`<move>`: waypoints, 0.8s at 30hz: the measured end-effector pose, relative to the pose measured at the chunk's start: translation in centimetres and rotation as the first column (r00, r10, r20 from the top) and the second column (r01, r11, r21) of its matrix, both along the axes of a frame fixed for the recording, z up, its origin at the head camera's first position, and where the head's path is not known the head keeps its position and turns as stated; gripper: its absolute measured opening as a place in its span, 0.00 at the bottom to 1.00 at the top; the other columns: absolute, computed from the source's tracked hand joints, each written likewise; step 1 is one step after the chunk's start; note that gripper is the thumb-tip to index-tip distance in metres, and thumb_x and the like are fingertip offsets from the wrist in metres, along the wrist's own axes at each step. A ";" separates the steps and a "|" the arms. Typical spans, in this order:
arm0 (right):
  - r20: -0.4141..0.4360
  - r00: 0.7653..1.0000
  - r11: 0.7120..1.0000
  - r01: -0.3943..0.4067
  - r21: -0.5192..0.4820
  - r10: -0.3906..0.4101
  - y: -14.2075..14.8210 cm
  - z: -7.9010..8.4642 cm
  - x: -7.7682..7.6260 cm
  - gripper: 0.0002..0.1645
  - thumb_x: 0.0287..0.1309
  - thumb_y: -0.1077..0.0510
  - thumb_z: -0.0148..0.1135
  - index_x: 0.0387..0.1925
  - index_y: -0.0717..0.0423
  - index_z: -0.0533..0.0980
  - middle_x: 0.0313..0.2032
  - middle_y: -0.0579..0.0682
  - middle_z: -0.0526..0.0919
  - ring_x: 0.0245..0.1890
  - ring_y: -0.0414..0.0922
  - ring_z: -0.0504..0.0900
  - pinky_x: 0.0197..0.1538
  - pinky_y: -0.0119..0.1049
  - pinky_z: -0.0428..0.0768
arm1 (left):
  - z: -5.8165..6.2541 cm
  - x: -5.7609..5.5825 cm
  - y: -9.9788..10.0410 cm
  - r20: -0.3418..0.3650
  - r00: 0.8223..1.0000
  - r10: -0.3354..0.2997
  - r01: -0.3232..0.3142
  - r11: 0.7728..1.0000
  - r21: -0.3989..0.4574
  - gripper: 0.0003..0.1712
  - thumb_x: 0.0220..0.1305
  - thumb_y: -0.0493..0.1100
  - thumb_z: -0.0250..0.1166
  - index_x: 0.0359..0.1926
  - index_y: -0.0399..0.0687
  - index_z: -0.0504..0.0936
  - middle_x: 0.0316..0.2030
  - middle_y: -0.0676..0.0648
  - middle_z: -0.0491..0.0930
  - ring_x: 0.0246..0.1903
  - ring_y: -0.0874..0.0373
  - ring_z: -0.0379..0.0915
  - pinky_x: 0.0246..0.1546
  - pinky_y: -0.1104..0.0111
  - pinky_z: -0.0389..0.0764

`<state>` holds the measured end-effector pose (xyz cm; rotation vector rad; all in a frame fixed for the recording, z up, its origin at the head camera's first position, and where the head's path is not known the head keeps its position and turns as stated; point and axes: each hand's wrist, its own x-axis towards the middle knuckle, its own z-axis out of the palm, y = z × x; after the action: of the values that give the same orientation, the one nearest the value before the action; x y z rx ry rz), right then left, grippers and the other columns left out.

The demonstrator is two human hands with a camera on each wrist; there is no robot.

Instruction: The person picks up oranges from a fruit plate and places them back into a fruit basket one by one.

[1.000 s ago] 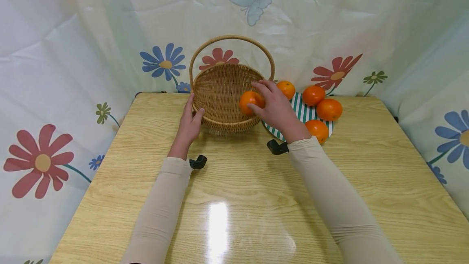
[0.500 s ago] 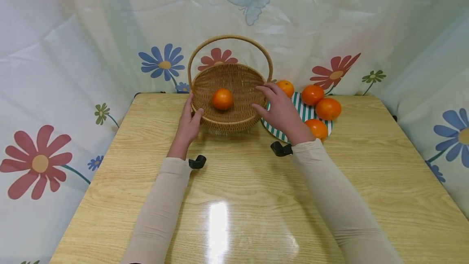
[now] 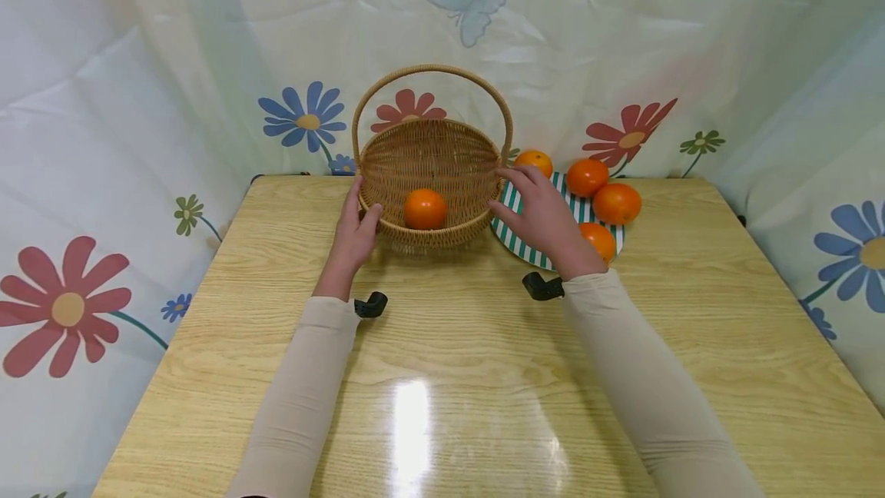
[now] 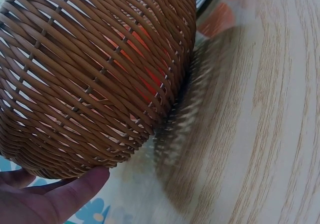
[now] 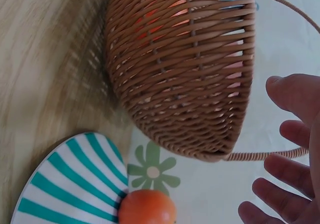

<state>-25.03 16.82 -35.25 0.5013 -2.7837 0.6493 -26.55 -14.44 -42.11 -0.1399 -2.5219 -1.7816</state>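
Observation:
A wicker basket [image 3: 449, 144] with a tall arched handle stands at the table's back edge, its opening facing me. One orange [image 3: 425, 210] lies inside, near the front rim; in the left wrist view it shows only through the weave. My left hand [image 3: 355, 233] holds the basket's left end, thumb at the front and fingers along the side. Beside the right rim is my right hand [image 3: 542, 214], fingers spread and holding nothing. The right wrist view shows its fingers [image 5: 287, 169] apart from the weave. Under that hand lies a green-and-white striped plate [image 3: 518, 240].
Several more oranges [image 3: 618, 204] sit on or around the plate, one [image 3: 597, 240] partly hidden by the right wrist. A pale wooden table [image 3: 470, 360] spreads out in front. Behind it hangs a flower-printed curtain [image 3: 567, 60].
My right hand has let go of an orange inside the basket and drawn back to the right. That orange has rolled left, then toward the front rim. The left hand stays at the basket.

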 end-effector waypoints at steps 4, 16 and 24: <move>0.003 1.000 1.000 0.008 -0.003 -0.008 0.5 -0.3 0.2 0.35 0.63 0.45 0.62 0.68 0.54 0.66 0.64 0.58 0.68 0.60 0.58 0.71 0.61 0.55 0.72 | 0.0 0.0 0.0 -0.012 1.000 0.005 -0.006 1.000 -0.022 0.38 0.73 0.59 0.46 0.77 0.70 0.39 0.77 0.52 0.40 0.75 0.47 0.45 0.71 0.50 0.57; 0.021 0.999 0.999 0.043 0.009 -0.043 2.1 -1.2 0.6 0.34 0.62 0.48 0.63 0.66 0.55 0.68 0.63 0.59 0.69 0.62 0.59 0.69 0.63 0.58 0.69 | -0.2 -0.3 -0.2 -0.010 1.000 -0.011 0.011 1.000 -0.002 0.37 0.75 0.56 0.45 0.76 0.73 0.37 0.77 0.50 0.40 0.74 0.47 0.48 0.71 0.52 0.59; 0.065 0.995 0.997 0.071 0.015 -0.072 3.3 -1.6 0.9 0.34 0.63 0.47 0.62 0.66 0.54 0.68 0.65 0.59 0.68 0.64 0.60 0.67 0.65 0.59 0.67 | 1.2 0.3 0.0 0.022 0.999 -0.025 0.025 1.000 0.002 0.38 0.76 0.50 0.45 0.78 0.60 0.38 0.77 0.46 0.40 0.74 0.44 0.47 0.71 0.52 0.59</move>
<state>-24.12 20.13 -36.87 0.3872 -2.8538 0.6442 -26.28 -14.41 -40.88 -0.1524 -2.5445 -1.8050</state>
